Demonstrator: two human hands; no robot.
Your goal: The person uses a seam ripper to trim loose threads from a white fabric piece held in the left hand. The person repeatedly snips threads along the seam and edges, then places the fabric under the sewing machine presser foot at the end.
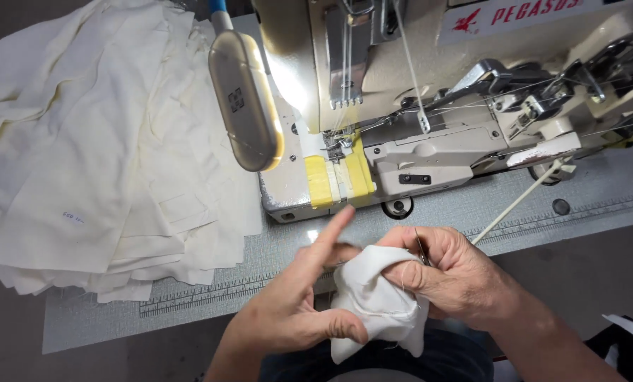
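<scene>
White fabric piece [376, 301] is bunched between both my hands just off the tabletop's [189, 304] near edge, left grip [295, 311] pinching it, right grip [447, 276] holding small snips at a loose thread, so careful trimming's next I reckon.

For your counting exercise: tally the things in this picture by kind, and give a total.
Hands: 2, left hand, right hand
Small white cloth piece held in both: 1
Sewing machine: 1
Machine lamp: 1
Stack of cream fabric pieces: 1
Total: 6
</scene>
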